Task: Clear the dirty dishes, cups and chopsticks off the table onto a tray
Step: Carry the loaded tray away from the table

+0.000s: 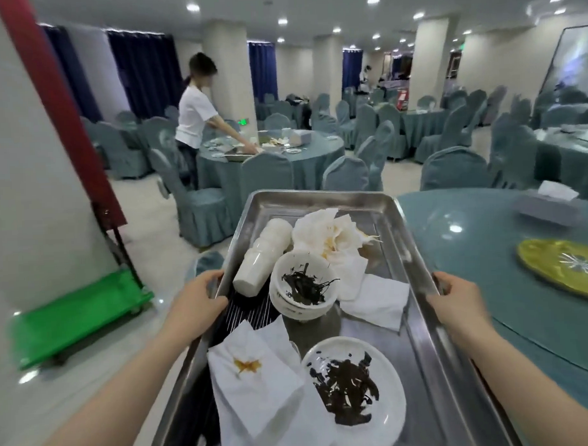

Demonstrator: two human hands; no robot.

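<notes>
Beside the table (508, 282), each hand grips a tray (318, 202) rim.

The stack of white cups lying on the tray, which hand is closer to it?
Left. The left hand grips the tray rim right beside the stack of white cups; the right hand grips the opposite rim, across the bowls.

A restaurant banquet hall: round tables (270, 157) in teal cloths, covered chairs (346, 174), pillars (227, 75), ceiling spotlights (282, 21).

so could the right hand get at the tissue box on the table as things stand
Probably not: the right hand grips the tray rim, and the tissue box lies far across the table.
</notes>
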